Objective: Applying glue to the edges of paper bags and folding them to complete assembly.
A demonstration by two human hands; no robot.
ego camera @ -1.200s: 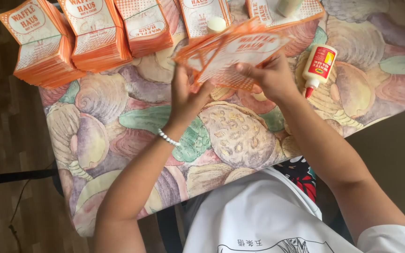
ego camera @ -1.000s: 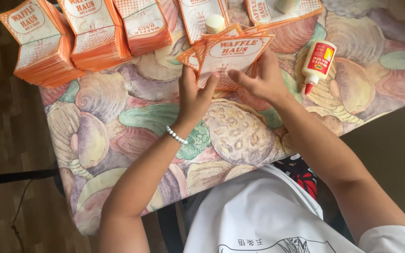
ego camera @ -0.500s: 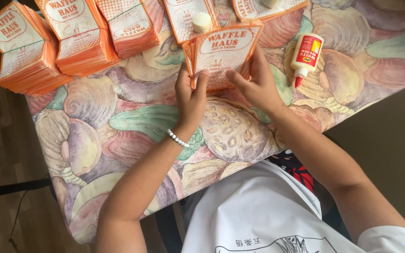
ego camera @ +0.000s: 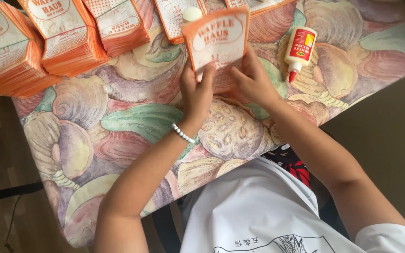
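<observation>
An orange-and-white paper bag (ego camera: pixel 217 40) stands upright over the table's far middle, held from below by both hands. My left hand (ego camera: pixel 197 91), with a white bead bracelet at the wrist, presses its fingers against the bag's lower left. My right hand (ego camera: pixel 251 80) grips the bag's lower right edge. Both thumbs lie on the bag's near face.
Stacks of the same orange bags (ego camera: pixel 59 37) line the table's far left and far edge. A white glue bottle with a red label (ego camera: pixel 299 49) lies to the right of the hands. The table (ego camera: pixel 137 122) carries a cloth printed with large shells. Dark floor lies left and right.
The bag was tilted flat and open between the hands; now it is folded flat and held upright. The view has shifted, so the stacks and glue sit closer.
</observation>
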